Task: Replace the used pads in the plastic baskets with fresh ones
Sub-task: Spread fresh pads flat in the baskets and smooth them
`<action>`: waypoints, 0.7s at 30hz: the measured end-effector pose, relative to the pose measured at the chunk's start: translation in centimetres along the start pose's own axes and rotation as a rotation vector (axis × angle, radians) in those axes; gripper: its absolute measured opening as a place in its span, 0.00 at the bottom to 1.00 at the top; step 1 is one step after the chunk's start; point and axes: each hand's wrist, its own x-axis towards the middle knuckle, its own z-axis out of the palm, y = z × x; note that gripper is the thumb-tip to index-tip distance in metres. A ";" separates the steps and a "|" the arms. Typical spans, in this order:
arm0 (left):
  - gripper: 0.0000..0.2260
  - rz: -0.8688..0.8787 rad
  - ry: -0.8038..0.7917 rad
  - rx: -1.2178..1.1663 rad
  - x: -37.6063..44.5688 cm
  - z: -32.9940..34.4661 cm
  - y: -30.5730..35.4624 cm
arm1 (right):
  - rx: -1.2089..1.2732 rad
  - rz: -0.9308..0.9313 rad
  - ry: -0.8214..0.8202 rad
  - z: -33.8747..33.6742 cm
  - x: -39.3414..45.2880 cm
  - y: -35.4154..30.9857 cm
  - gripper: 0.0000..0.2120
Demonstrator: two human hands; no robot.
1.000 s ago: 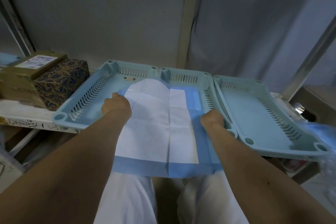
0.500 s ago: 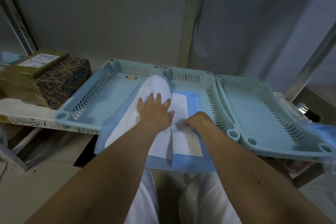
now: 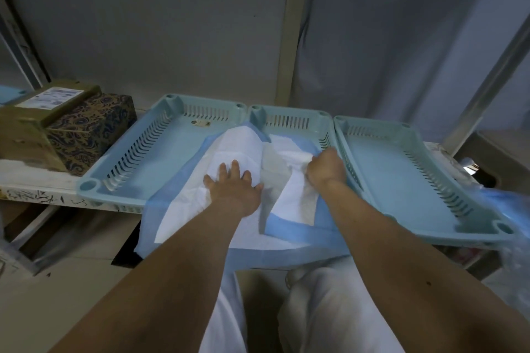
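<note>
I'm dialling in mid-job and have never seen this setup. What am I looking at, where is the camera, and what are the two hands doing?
There is no machine here: a person works with two bare hands, and the single view comes from a camera on their head, looking forward and down.

Three pale blue plastic baskets sit side by side on a shelf: the left basket, the middle basket and the right basket. A white pad with a blue border lies across the left and middle ones and hangs over the front edge.

The left hand presses flat on the pad with spread fingers. The right hand has a curled grip on a bunched part of it. Two boxes stand further left.
</note>
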 end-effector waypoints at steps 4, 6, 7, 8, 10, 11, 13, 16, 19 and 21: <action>0.28 -0.041 -0.008 -0.019 0.0 0.1 0.0 | -0.178 -0.149 0.202 -3.2 0.5 0.9 0.15; 0.27 -0.060 -0.011 -0.026 0.0 0.1 0.1 | -0.310 -0.220 0.249 -4.7 1.0 1.8 0.14; 0.27 -0.065 -0.009 -0.024 -0.1 0.0 0.3 | -0.369 -0.238 0.259 -5.4 1.4 2.5 0.13; 0.27 -0.072 -0.007 -0.022 -0.2 -0.1 0.3 | -0.419 -0.247 0.270 -6.0 1.7 3.0 0.12; 0.27 -0.080 -0.005 -0.019 -0.3 -0.1 0.5 | -0.498 -0.234 0.295 -7.2 2.4 4.5 0.12; 0.27 -0.082 -0.004 -0.016 -0.4 -0.1 0.6 | -0.527 -0.212 0.301 -7.8 2.6 5.2 0.12; 0.27 -0.083 0.002 -0.011 -0.5 -0.2 0.6 | -0.576 -0.160 0.293 -8.8 3.0 6.4 0.13; 0.27 -0.089 0.004 -0.011 -0.5 -0.2 0.5 | -0.659 -0.077 0.217 -10.2 3.6 8.0 0.14; 0.27 -0.097 0.003 -0.006 -0.5 -0.2 0.6 | -0.727 -0.039 0.117 -11.6 4.5 9.9 0.12; 0.27 -0.102 0.002 -0.003 -0.4 -0.1 0.6 | -0.763 0.012 0.103 -12.2 4.8 11.0 0.14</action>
